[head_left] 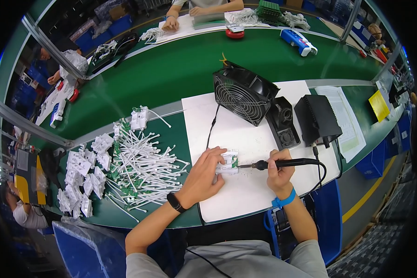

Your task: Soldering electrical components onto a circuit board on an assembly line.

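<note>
My left hand holds a small white plastic housing against the white work sheet, fingers along its far side and thumb at the near side. A small green circuit board sits in the housing's right end. In my right hand is a soldering iron, gripped like a pen and lying nearly level. Its tip points left and reaches the board's edge; whether it touches cannot be made out. The iron's black cable bends down to the right of my hand.
Left of the sheet lie a heap of white wires with green boards and piled white housings. Beyond my hands stand a black fan, an iron holder and a black soldering station. Across the green belt, another person works.
</note>
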{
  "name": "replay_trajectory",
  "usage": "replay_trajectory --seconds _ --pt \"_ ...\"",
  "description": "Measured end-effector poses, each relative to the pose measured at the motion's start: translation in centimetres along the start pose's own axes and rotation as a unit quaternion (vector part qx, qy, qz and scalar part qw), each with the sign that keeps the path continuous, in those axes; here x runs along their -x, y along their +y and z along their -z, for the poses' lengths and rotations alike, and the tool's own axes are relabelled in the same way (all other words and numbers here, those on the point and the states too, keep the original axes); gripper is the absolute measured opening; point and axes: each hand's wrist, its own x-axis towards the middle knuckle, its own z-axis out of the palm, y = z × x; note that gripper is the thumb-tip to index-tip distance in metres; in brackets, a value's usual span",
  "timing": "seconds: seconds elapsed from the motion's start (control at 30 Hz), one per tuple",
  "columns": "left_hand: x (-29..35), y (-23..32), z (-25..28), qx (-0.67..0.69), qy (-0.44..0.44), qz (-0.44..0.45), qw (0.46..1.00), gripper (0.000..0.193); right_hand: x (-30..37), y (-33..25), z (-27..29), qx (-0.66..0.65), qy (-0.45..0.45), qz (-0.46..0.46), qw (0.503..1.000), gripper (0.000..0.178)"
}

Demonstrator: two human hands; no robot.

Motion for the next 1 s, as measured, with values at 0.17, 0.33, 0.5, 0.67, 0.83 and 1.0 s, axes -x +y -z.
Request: replay_trajectory --seconds 0.17,0.33,0.5,0.67,0.83,1.0 --pt "-0.1 0.6 0.2 -0.016 0.006 0.007 1.0 0.039 0.2 0.2 0.3 0.029 0.042 0.015 0.999 0.014" --pt "-0.1 0.3 0.4 -0.025 0.007 -0.001 1.0 0.036 0.0 -0.5 -0.2 0.031 0.12 0.011 0.992 0.012" --pt "0.5 -0.2 -0.3 -0.061 0.037 -0.035 0.997 0.032 0.4 0.0 0.1 0.038 0.129 -0.01 0.991 0.014" --pt "0.7 0.8 -0.8 -0.102 0.056 -0.08 0.99 0.031 0.8 0.4 0.3 0.04 0.123 -0.016 0.991 0.015" --pt "0.7 2.5 -0.7 -0.093 0.013 -0.068 0.993 0.04 0.6 0.7 0.4 0.059 0.125 0.003 0.99 0.015" --pt "1.2 1.8 -2.5 -0.114 0.051 -0.063 0.99 0.045 0.2 -0.8 0.1 0.064 0.126 0.011 0.99 0.018"
